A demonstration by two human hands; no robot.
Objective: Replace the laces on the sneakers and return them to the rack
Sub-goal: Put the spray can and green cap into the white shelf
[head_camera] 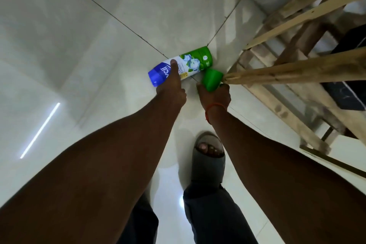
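Oddly, no sneakers or laces show anywhere; the only task thing in sight is the wooden rack [297,73], which fills the view from 1 to 4 o'clock, its slatted shelves dropping away under a near rail. A dark shape [348,77] on one shelf at 3 o'clock is too blurred to name.

The left hand [171,89] is closed round a spray can [190,61] just above centre, thumb laid along its white middle. The can lies level, its blue end toward 8 o'clock and its green end toward 2. That sideways hold probably just suits carrying it. The right hand [214,95], a red thread [215,106] at its wrist, curls its fingers round a loose green cap [212,81], just beside the can and close against the tip of the rack rail. Keeping the cap apart from the can suggests it is either just off or about to go back on; which, I cannot tell.

Both arms reach down over the tiled floor [79,45], with a foot in a grey sandal [208,164] at 6 o'clock. The lacing step seems not to be in hand here
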